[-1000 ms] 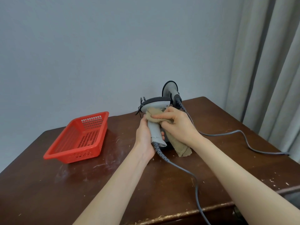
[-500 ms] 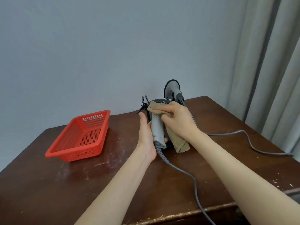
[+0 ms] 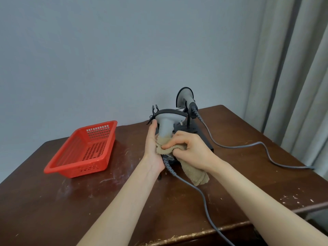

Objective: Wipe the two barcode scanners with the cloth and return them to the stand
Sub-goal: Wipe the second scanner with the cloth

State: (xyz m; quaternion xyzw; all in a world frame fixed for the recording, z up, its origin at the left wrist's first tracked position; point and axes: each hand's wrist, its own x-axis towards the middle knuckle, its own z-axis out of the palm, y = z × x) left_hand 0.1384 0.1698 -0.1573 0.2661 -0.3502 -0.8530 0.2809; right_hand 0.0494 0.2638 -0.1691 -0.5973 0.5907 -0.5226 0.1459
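scanner [image 3: 166, 128] upright above surface [image 3: 106, 201], handle being wiped | right hand [image 3: 190, 148] clenched round cloth [image 3: 193, 171] wrapped on handle, for rubbing | left hand [image 3: 152, 150] flat, fingers straight, braces handle | second scanner [image 3: 185, 97] sits in stand [image 3: 194, 129]

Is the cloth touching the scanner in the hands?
Touching. The head view shows the cloth wrapped round the handle of the scanner, with the right hand gripping it there.
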